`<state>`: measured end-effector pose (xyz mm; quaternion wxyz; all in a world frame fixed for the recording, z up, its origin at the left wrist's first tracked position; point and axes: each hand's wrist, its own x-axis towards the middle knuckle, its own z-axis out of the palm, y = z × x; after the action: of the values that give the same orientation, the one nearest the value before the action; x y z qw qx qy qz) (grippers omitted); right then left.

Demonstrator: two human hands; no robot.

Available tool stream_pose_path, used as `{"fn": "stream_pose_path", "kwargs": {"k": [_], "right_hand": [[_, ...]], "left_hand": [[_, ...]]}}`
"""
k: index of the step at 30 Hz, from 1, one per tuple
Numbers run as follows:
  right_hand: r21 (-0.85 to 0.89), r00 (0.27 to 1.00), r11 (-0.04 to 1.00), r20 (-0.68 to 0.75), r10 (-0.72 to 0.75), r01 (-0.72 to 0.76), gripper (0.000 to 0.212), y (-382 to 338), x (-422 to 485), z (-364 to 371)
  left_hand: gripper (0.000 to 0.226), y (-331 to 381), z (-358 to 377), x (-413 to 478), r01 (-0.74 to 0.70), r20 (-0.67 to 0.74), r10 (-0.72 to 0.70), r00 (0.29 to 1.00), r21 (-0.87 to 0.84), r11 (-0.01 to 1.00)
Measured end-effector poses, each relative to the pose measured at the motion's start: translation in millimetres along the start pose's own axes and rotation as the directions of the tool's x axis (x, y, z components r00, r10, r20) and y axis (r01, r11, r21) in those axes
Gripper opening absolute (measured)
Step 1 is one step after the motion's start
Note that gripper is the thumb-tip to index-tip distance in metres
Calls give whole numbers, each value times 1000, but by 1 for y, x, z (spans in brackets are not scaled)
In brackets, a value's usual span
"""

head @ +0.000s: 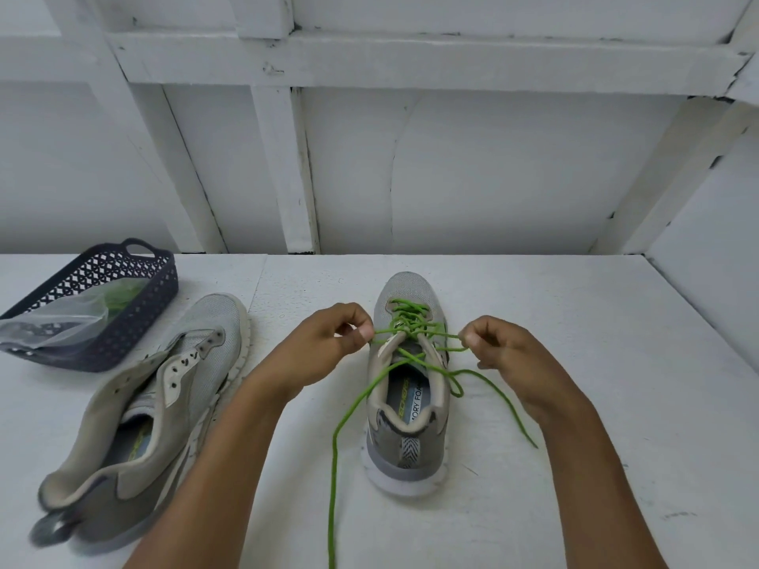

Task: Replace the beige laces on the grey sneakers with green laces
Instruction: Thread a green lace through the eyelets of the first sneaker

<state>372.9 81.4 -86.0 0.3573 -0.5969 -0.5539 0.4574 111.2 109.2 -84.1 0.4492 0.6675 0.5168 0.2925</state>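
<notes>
Basket (135, 334) far L is holding a bag (61, 318), prob. w/ the spare lace, parked for later. Unlaced sneaker (205, 334) is lying on its side beside it, waiting its turn. L hand (328, 342) and R hand (505, 347) are flanking the laced sneaker (404, 445), which is standing upright on the worktop (575, 404). Fingers of each are pinching the green lace (410, 322) at either side of the eyelets, seemingly drawing a knot tight. The loose ends are trailing toward the person.

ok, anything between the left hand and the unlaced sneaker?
Nothing visible. The unlaced sneaker lies on the table beside the left hand, which pinches the green lace on the other sneaker.
</notes>
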Motion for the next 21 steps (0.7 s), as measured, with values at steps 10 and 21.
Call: {"fn": "stream_pose_path", "kwargs": {"k": [10, 21], "right_hand": [[-159, 990, 978, 28, -136, 139, 18, -28, 10, 29], [559, 986, 813, 73, 147, -162, 30, -11, 3, 22]], "left_hand": [[16, 28, 12, 8, -83, 55, 81, 995, 40, 996], [18, 6, 7, -5, 161, 95, -138, 986, -766, 623]]}}
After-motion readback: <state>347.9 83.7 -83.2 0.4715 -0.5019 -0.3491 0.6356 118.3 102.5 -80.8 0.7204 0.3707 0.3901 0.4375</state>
